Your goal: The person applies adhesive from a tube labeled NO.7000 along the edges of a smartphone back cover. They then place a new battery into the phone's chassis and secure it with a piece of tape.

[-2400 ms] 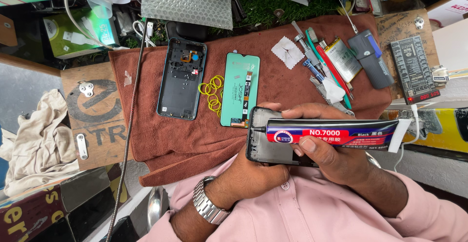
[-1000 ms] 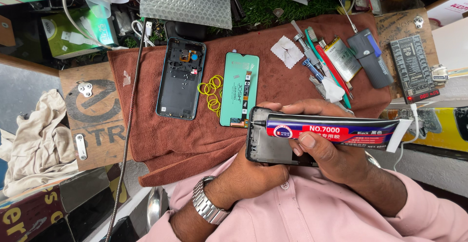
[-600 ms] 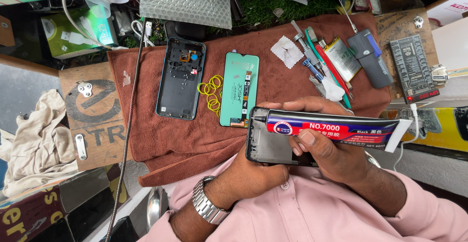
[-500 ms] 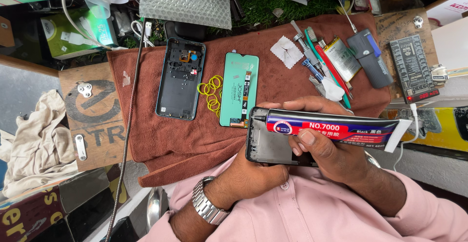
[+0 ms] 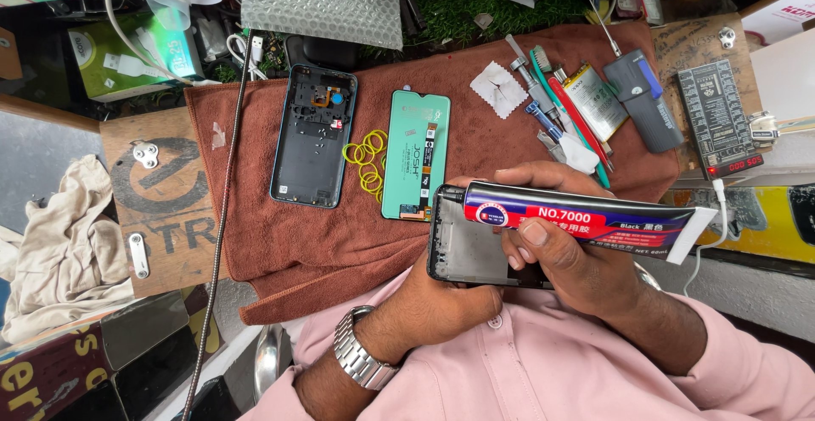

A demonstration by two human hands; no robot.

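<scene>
I see my left hand (image 5: 441, 298) gripping the phone frame (image 5: 475, 247); my right hand (image 5: 569, 260) squeezes the glue tube (image 5: 586, 220), nozzle toward 9 o'clock.

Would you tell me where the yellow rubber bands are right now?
In the head view, the yellow rubber bands lie left of centre on the brown towel, between the phone back cover and the green screen panel.

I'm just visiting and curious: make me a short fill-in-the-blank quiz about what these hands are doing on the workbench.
1. The right hand grips a long ____ of adhesive.
2. The left hand holds a dark phone frame and wears a metal ____ on its wrist.
3. The small rubber bands on the brown towel are ____ in colour.
4. The rubber bands lie between the phone back cover and the green ____ panel.

Missing words: tube; watch; yellow; screen
</scene>
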